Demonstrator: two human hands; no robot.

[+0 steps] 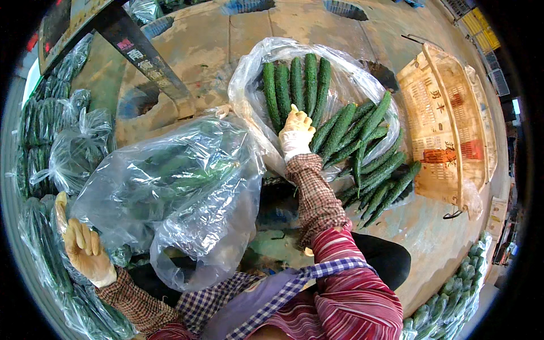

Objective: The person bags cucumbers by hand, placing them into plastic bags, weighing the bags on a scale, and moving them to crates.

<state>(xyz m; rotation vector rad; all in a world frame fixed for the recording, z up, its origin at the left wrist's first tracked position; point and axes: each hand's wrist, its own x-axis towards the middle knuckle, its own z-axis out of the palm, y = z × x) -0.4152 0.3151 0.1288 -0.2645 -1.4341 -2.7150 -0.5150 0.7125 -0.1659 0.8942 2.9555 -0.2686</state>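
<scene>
A full clear bag point(181, 170) is lying between the person's two hands, its loose plastic spreading toward the lap. A dark post point(144, 62) is standing beyond it at upper left, and a yellowish crate point(433, 113) is tilting at the right, walling off that side. Wrapped cucumber packs point(45, 243) are crowding the far left, and more packs point(453, 300) are lining the lower right.

Five cucumbers point(296, 85) are lying side by side in one open bag point(243, 85); a heap of loose cucumbers point(339, 133) is sprawling just right of them, overlapping too much for a sure count. The right hand point(296, 122), gloved, is resting at the row's lower end with its fingers bending over the cucumbers; whether they are gripping, I cannot tell. The left hand point(85, 249), also gloved, is showing its palm beside the left packs, its fingers parting loosely.

The open bag's crumpled rim is curving around the top of the row, while the heap is spilling past its lower right edge. Tan floor point(209, 45) is showing beyond the rim, and more is stretching between the heap and the lower right packs
</scene>
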